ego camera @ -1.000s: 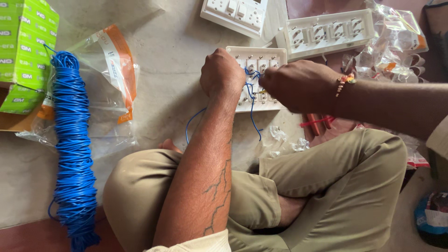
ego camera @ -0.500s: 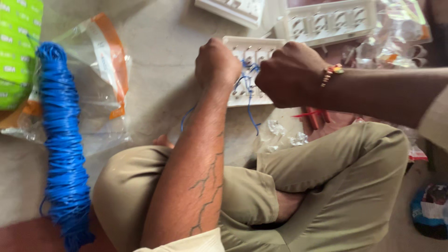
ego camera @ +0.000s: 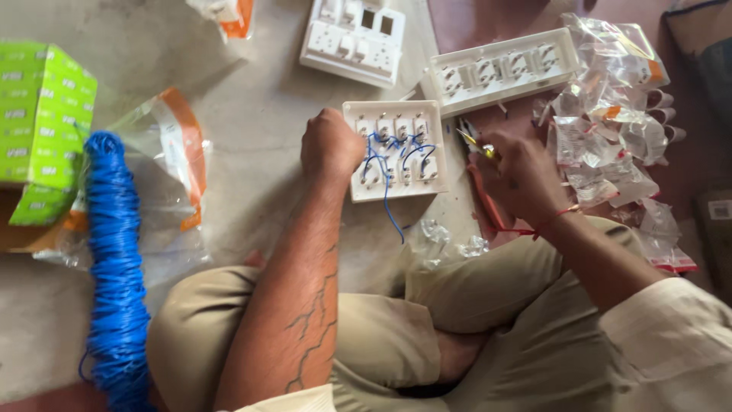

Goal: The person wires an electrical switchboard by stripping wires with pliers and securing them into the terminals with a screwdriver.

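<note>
Head view looks down on a person sitting cross-legged on the floor. At centre frame lies a white switch plate (ego camera: 396, 149), back side up, with blue wires (ego camera: 385, 164) looped between its terminals and one strand trailing down toward the knees. The left hand (ego camera: 329, 145) is curled into a loose fist resting on the plate's left edge; whether it grips anything cannot be told. The right hand (ego camera: 518, 175), just right of the plate, is closed around a small yellow-tipped tool (ego camera: 474, 143) pointing toward the plate's right edge. Two more white switch plates lie along the top: one (ego camera: 352, 40) at upper centre, one long one (ego camera: 499, 70) to its right. A heap of clear plastic packets (ego camera: 610, 130) fills the upper right. At left stand one blue wire coil (ego camera: 114, 259) and one green box (ego camera: 42, 130).
</note>
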